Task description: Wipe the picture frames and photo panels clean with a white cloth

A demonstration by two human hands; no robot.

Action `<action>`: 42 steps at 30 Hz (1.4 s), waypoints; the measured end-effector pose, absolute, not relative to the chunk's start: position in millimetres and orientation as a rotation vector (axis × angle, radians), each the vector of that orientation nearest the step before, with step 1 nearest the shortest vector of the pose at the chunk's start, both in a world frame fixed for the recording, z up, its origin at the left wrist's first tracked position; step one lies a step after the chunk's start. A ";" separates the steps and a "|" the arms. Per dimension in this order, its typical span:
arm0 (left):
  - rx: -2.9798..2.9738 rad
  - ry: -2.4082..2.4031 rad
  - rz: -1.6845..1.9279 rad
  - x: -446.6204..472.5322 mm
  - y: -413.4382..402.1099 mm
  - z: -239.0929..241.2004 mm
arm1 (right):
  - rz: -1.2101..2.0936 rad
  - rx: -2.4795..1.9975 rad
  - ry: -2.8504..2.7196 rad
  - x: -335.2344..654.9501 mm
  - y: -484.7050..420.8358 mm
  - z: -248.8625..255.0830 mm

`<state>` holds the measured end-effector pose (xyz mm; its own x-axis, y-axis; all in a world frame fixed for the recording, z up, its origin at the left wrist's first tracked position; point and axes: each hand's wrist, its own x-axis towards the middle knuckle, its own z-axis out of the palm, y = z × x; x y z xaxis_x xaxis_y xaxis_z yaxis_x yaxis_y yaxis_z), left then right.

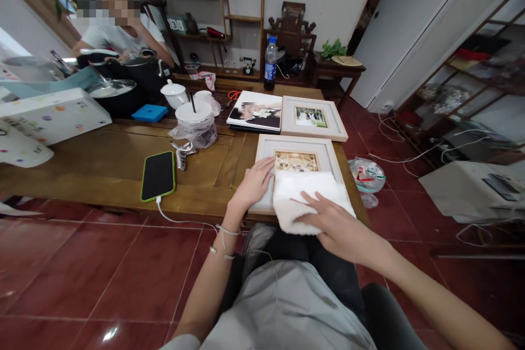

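A picture frame (334, 159) with a pale border and a golden picture lies flat near the table's front right corner. My left hand (255, 181) rests on its left side with the fingers stretched out, steadying nothing else. Over the lower part of the frame is a folded white towel (287, 197), which covers part of the picture and reaches past the front edge. My right hand (328, 219) has hold of this towel, its fingers spread over the top and pressing on it. What lies under the towel is hidden.
Behind stand a second frame (334, 128) and a photo album (262, 120), both lying flat. A bottle (269, 65), a lidded cup (197, 112) and a charging phone (158, 176) are on the wooden table (205, 197). A person (118, 35) sits across at the left.
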<state>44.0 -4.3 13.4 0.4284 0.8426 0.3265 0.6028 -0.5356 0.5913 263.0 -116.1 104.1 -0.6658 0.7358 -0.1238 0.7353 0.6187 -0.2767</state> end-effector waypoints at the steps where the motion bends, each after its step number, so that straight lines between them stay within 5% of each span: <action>1: 2.303 1.233 0.853 44.0 -4.2 13.2 | 0.436 -1.308 -2.807 263.0 -108.1 98.9; 15: 2.323 1.228 0.836 42.8 -1.7 9.4 | -0.276 -1.567 -2.487 267.3 31.0 71.5; 35: 2.281 1.247 0.821 43.2 -3.3 13.7 | 0.408 -1.375 -2.931 245.1 -111.6 116.1; 42: 2.273 1.218 0.876 43.1 -4.2 13.7 | 0.422 -1.635 -2.808 283.2 -117.6 131.6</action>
<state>43.1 -4.2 13.7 0.4191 0.8450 0.3322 0.5839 -0.5310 0.6141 283.2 -117.6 131.6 -0.4953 0.8340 -0.2432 0.8686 0.4714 -0.1526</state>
